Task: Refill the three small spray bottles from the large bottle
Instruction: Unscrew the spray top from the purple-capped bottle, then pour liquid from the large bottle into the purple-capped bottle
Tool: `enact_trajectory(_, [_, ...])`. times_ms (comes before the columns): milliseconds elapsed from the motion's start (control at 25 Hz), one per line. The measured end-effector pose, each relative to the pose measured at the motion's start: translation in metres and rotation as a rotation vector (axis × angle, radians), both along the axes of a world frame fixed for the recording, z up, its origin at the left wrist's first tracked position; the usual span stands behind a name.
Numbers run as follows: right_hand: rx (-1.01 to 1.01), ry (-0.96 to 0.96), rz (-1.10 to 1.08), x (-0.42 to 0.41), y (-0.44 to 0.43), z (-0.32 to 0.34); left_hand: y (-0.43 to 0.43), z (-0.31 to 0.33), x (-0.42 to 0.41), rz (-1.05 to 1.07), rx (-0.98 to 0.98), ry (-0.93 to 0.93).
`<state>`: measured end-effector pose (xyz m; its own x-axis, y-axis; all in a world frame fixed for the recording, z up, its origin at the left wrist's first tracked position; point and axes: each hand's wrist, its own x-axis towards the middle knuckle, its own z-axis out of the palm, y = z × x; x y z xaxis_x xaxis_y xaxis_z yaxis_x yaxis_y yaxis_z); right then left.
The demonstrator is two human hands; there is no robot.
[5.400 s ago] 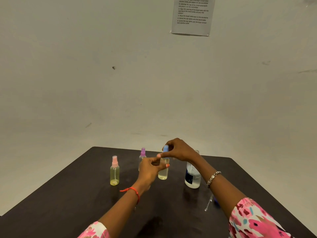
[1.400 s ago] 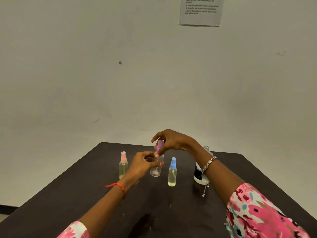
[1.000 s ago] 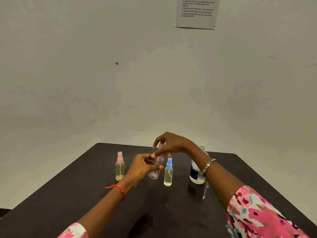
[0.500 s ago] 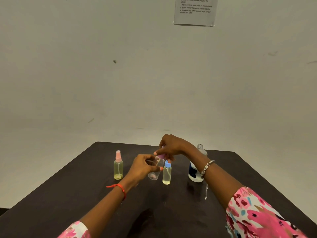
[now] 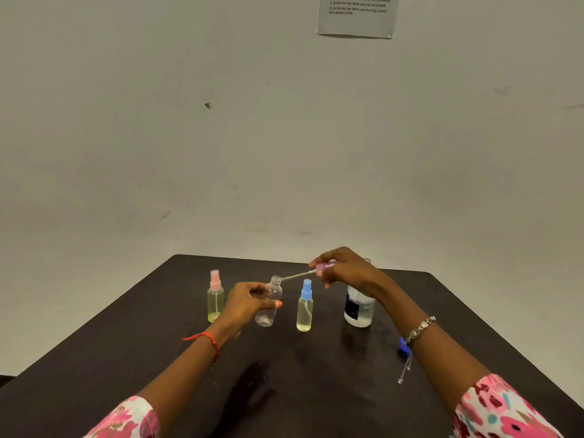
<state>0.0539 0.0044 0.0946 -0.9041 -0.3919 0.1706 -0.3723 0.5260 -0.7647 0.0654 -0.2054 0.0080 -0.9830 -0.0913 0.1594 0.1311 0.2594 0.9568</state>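
My left hand (image 5: 248, 303) grips an uncapped, nearly empty clear small bottle (image 5: 268, 306) standing on the dark table (image 5: 126, 358). My right hand (image 5: 346, 270) holds its purple spray cap (image 5: 325, 267) lying sideways, its thin dip tube (image 5: 297, 275) pointing left with its tip at the bottle's mouth. A pink-capped small bottle (image 5: 215, 297) with yellowish liquid stands to the left. A blue-capped small bottle (image 5: 305, 306) with yellowish liquid stands to the right. The large bottle (image 5: 358, 306), dark-labelled and open at the top, stands behind my right wrist.
A blue cap (image 5: 404, 346) lies on the table right of the large bottle, under my right forearm. A printed sheet (image 5: 357, 15) hangs on the wall behind the table. The table's far edge runs just behind the bottles.
The purple cap was on the clear bottle; my right hand has lifted it out and swung it right, so the dip tube now lies sideways. The left hand keeps hold of the bottle.
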Motion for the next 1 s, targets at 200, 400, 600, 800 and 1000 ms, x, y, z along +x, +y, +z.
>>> enact_trajectory(200, [0.140, -0.097, -0.004, 0.009, 0.021, -0.086, -0.003, 0.000, -0.002, 0.130, 0.087, -0.039])
enact_trajectory(400, [0.196, -0.043, 0.014, 0.011, 0.015, -0.138, 0.010, -0.005, -0.005, 0.121, 0.103, -0.042])
enact_trajectory(600, [0.262, -0.019, -0.026, 0.012, 0.015, -0.153, 0.016, -0.008, -0.008, 0.107, 0.127, -0.050])
enact_trajectory(800, [0.283, -0.025, -0.020, 0.013, 0.015, -0.150, 0.019, -0.009, -0.010, 0.104, 0.148, -0.056])
enact_trajectory(1000, [-0.051, 0.191, -0.250, 0.002, 0.021, -0.139, 0.022, -0.010, -0.011, 0.100, 0.153, -0.065])
